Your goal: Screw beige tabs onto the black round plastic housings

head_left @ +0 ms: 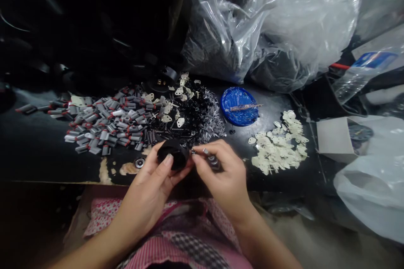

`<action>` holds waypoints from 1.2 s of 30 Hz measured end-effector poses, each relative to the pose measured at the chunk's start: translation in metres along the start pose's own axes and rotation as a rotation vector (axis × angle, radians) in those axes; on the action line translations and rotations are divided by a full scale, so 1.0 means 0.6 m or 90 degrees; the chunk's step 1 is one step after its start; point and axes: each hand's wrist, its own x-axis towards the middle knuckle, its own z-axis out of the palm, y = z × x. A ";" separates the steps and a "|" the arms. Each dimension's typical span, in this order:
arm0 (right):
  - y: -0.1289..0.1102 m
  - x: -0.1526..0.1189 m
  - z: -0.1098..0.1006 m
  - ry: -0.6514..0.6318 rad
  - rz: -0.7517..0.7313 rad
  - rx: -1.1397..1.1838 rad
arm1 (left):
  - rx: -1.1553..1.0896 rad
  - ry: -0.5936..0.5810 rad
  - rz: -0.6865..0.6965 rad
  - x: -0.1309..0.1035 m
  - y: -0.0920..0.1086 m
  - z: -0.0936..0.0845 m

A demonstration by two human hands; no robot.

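Observation:
My left hand grips a round black part, its thumb lying across the near face. Close on its right, my right hand is closed round a small dark tool with a metal tip. Thumb and forefinger also pinch a tiny dark piece beside the black part; its shape is too small to tell. Behind both hands lie small springs, black bits and grey slivers. A blue lid holds clear grease and a thin brown stick.
Grey tubes with red ends are heaped at left. Cream flat pieces form a pile at right. A small ring part lies near the front edge. Plastic bags, an open white box and a bottle stand behind and right.

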 end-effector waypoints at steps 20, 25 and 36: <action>-0.026 -0.007 -0.008 -0.096 0.060 0.206 | 0.031 -0.095 -0.115 -0.001 0.001 -0.027; -0.034 0.002 -0.019 -0.173 0.188 0.251 | 0.106 -0.143 -0.156 0.007 0.016 -0.039; -0.038 -0.001 -0.033 -0.143 -0.165 -0.149 | 0.112 -0.096 -0.090 0.007 0.015 -0.037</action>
